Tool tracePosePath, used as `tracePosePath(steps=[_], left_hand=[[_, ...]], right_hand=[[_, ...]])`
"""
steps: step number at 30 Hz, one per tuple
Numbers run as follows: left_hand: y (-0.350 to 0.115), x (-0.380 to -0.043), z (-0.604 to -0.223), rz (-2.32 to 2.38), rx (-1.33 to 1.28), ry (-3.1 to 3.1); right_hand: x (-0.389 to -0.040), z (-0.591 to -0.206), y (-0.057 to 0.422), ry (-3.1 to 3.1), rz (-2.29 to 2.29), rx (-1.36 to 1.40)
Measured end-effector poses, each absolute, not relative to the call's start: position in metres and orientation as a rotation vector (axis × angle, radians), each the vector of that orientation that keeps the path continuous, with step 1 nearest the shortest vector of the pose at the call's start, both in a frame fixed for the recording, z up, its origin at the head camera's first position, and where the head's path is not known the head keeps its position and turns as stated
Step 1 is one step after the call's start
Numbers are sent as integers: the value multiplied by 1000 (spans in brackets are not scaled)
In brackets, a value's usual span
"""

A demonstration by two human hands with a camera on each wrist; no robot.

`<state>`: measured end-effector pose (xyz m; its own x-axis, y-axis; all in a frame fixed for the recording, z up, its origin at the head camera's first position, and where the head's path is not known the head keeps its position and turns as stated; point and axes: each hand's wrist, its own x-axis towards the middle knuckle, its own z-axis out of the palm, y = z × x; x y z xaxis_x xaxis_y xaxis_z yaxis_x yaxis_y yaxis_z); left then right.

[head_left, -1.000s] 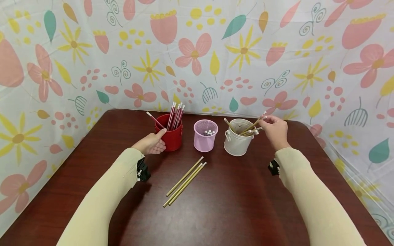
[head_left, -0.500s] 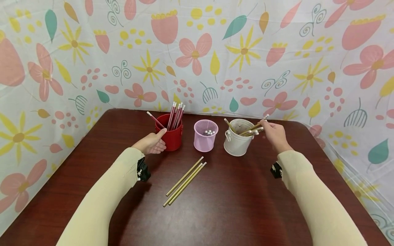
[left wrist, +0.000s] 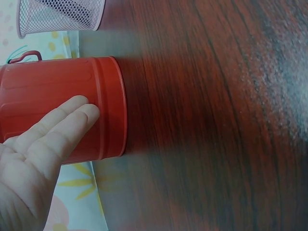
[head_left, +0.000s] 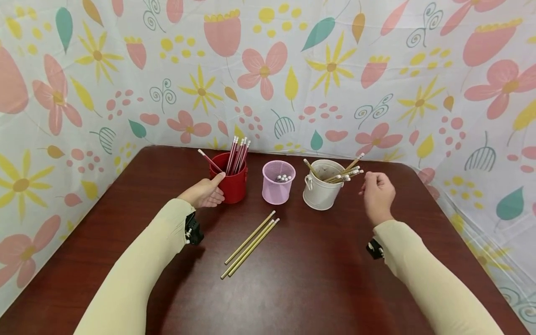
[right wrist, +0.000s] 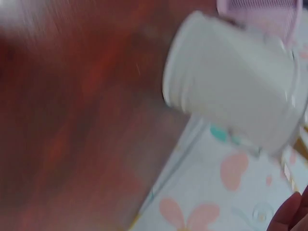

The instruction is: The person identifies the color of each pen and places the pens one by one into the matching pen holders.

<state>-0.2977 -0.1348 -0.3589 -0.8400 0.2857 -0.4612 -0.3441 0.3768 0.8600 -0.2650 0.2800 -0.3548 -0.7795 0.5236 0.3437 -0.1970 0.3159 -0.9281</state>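
Note:
My left hand (head_left: 204, 192) rests against the left side of the red bucket (head_left: 235, 188), thumb near its rim. In the left wrist view, its straight fingers (left wrist: 65, 126) touch the bucket's wall. The bucket holds several dark-red pencils (head_left: 238, 156), one leaning out leftward. To the right of the white bucket (head_left: 321, 197), my right hand (head_left: 378, 195) is apart from it, fingers loosely curled with nothing seen in them. Gold pencils (head_left: 353, 162) lean over that bucket's rim. Only my right fingertips (right wrist: 286, 211) show at the right wrist view's lower right corner.
Between the two buckets stands a pink mesh cup (head_left: 277, 190) with several white-tipped pencils inside. Three gold pencils (head_left: 251, 246) lie on the dark wooden table (head_left: 318, 279). A flowered cloth (head_left: 264, 111) hangs behind the table.
My right hand has let go of a gold pencil at the white bucket's rim and moved right and down. The pencil leans in the bucket. My left hand stays at the red bucket.

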Motion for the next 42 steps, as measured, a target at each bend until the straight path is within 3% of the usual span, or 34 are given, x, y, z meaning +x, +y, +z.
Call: tracePosePath(steps=[16, 24, 31, 42], left_hand=[[-137, -298, -359, 1497, -35, 2090], [-136, -296, -358, 1497, -51, 2095], [-135, -296, -360, 1508, -73, 2094], [-133, -297, -359, 1504, -74, 2090]], right_hand=[[-246, -403, 180, -2322, 1524, -78], [-242, -404, 139, -3096, 894, 233], [-243, -392, 123, -3420, 537, 366], [-258, -382, 122, -3641, 555, 335]])
